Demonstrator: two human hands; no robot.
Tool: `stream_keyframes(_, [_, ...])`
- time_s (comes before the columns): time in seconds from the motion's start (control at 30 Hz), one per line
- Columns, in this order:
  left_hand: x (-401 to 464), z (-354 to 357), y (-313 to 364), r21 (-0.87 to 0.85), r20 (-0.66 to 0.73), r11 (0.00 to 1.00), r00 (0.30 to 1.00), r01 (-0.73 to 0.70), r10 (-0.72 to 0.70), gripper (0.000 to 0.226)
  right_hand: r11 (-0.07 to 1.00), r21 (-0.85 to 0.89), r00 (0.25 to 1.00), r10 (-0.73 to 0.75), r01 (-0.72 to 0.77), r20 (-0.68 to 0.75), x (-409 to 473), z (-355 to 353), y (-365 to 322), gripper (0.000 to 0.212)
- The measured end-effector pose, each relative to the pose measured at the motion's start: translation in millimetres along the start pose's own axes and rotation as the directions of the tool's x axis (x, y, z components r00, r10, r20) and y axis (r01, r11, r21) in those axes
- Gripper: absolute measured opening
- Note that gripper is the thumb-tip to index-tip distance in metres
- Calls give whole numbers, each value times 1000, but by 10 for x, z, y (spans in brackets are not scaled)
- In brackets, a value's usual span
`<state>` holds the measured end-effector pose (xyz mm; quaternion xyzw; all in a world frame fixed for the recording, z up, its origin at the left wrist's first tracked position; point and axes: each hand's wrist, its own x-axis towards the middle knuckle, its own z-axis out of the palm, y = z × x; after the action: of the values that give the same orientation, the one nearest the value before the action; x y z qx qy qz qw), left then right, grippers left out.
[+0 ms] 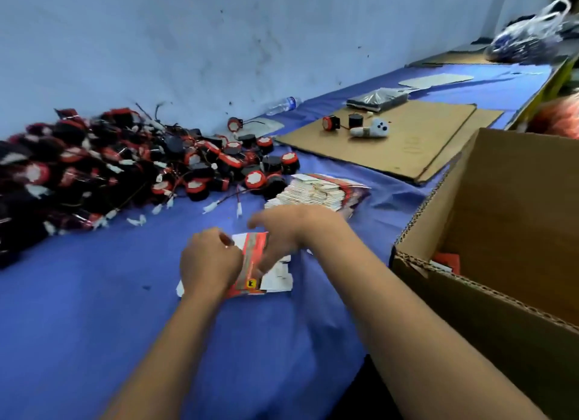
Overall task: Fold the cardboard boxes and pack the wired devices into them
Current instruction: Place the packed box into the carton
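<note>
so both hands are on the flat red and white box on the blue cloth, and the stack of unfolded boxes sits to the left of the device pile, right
Not quite. In the head view both hands, left hand and right hand, are on the flat red and white box on the blue cloth, but the stack of unfolded boxes sits to the right of the device pile.

left hand: fingers curled, gripping | right hand: blurred

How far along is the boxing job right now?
Early. Done: at least one red packed box shows in the big carton. In hand: both hands, left hand and right hand, work a flat red-and-white box blank. Left: the stack of blanks and the large pile of wired devices.
</note>
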<state>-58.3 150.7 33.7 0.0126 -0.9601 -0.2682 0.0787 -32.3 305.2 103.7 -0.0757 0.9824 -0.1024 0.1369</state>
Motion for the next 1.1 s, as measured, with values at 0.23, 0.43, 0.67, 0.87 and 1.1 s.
stream_keyframes(0.23, [168, 91, -509, -64, 37, 996, 997, 63, -61, 16, 992, -101, 992, -66, 77, 104, 558, 385, -179, 138])
stream_keyframes(0.43, [257, 65, -446, -268, -14, 954, 989, 138, -147, 17, 994, -50, 995, -95, 96, 21, 644, 252, -111, 148])
stream_keyframes(0.67, [274, -70, -500, -669, -166, 736, 945, 103, -282, 20, 992, 26, 991, -119, 120, -55, 722, 404, -188, 155])
stream_keyframes(0.87, [335, -532, -595, -922, -167, 380, 962, -75, -216, 16, 777, 530, 938, -239, 339, -250, 746, 361, -532, 140])
stream_keyframes(1.1, [144, -972, -1382, -836, -177, 533, 984, -131, -35, 75, 88, 990, 853, -520, 106, -45, 896, 629, -1608, 82])
